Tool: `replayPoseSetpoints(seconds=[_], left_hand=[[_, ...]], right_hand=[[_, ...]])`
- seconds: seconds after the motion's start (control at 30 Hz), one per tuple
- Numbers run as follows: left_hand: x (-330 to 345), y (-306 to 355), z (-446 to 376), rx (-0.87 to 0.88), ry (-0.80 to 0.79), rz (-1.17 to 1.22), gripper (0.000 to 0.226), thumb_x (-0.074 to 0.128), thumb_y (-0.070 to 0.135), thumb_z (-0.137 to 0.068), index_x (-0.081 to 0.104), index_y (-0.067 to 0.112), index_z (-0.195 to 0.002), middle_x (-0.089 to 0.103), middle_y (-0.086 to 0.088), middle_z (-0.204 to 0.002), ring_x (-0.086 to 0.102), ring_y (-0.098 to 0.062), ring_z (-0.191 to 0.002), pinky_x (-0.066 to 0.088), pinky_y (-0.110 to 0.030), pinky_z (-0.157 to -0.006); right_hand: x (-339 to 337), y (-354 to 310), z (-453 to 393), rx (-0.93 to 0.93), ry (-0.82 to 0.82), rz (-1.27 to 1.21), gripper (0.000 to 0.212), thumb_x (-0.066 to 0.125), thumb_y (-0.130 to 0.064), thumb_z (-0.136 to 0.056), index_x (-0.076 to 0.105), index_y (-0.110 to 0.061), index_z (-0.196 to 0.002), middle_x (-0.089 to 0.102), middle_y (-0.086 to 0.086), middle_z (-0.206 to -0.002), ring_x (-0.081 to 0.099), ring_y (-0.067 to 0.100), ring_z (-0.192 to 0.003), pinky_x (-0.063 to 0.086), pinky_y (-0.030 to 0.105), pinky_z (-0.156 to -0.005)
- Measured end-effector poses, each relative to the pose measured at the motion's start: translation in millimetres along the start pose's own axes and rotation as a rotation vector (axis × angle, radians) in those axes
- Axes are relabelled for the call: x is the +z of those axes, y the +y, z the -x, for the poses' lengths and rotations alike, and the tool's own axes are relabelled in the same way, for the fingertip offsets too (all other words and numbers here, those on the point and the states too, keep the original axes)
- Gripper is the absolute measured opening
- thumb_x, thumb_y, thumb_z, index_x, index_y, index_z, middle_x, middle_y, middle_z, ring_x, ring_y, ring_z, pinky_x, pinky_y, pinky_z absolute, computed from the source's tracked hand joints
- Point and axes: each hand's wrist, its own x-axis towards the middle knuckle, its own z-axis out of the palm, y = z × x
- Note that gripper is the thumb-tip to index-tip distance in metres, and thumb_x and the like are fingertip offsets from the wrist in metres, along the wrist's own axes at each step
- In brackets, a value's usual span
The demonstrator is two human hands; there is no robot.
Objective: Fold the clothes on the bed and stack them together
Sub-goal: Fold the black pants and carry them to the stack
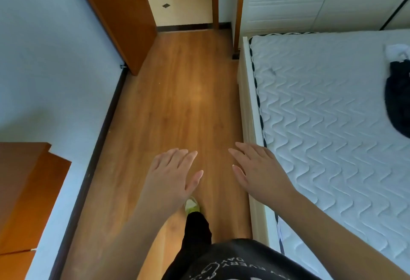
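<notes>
Wooden flooring [177, 93] runs beside a bed [328, 106]. Both hands, left hand [170, 175] and right hand [261, 171], hover flat, fingers straight, holding nothing. Dark clothes [398, 100] lie at the mattress's far right edge.

I see the dark garment [398, 100] and white cloth [397, 52] on the bed [332, 102] cut off by the right edge, my shoe [192, 206] half hidden behind my left hand [170, 175], shirt print unreadable.
</notes>
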Motion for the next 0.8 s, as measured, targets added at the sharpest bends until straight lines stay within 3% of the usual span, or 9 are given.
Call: replayPoseSetpoints(seconds=[0.23, 0.5, 0.67, 0.8], left_hand=[[9, -62, -127, 0.094, 0.037, 0.03, 0.056, 0.025, 0.052, -0.102, 0.057, 0.019, -0.134, 0.061, -0.001, -0.129, 0.054, -0.024, -0.126, 0.044, -0.043, -0.102], [-25, -102, -294, 0.434, 0.031, -0.073, 0.055, 0.03, 0.052, -0.1, 0.057, 0.02, -0.135, 0.061, -0.004, -0.131, 0.053, -0.027, -0.127, 0.044, -0.045, -0.105], [-25, -83, -379, 0.584, 0.024, -0.058, 0.056, 0.027, 0.053, -0.1, 0.053, 0.021, -0.139, 0.059, -0.002, -0.135, 0.051, -0.024, -0.13, 0.041, -0.042, -0.107], [-21, -51, -455, 0.713, 0.036, -0.049, 0.055, 0.029, 0.052, -0.1, 0.053, 0.02, -0.139, 0.059, -0.002, -0.133, 0.05, -0.023, -0.128, 0.041, -0.042, -0.107]], right_hand=[[19, 31, -111, 0.055, -0.081, 0.097, 0.048, 0.038, -0.035, -0.089, 0.064, -0.016, -0.124, 0.062, 0.008, -0.129, 0.061, 0.025, -0.116, 0.051, 0.042, -0.094], [12, 59, -217, 0.278, -0.028, 0.18, 0.047, 0.036, -0.038, -0.088, 0.066, -0.019, -0.12, 0.066, 0.005, -0.123, 0.064, 0.025, -0.11, 0.051, 0.043, -0.092], [4, 97, -247, 0.583, 0.063, 0.3, 0.034, 0.072, -0.03, -0.079, 0.072, -0.014, -0.109, 0.069, 0.01, -0.116, 0.065, 0.032, -0.107, 0.05, 0.047, -0.094], [-1, 151, -268, 0.712, 0.111, 0.335, 0.036, 0.079, -0.029, -0.073, 0.073, -0.014, -0.105, 0.069, 0.01, -0.113, 0.066, 0.031, -0.104, 0.051, 0.046, -0.09]])
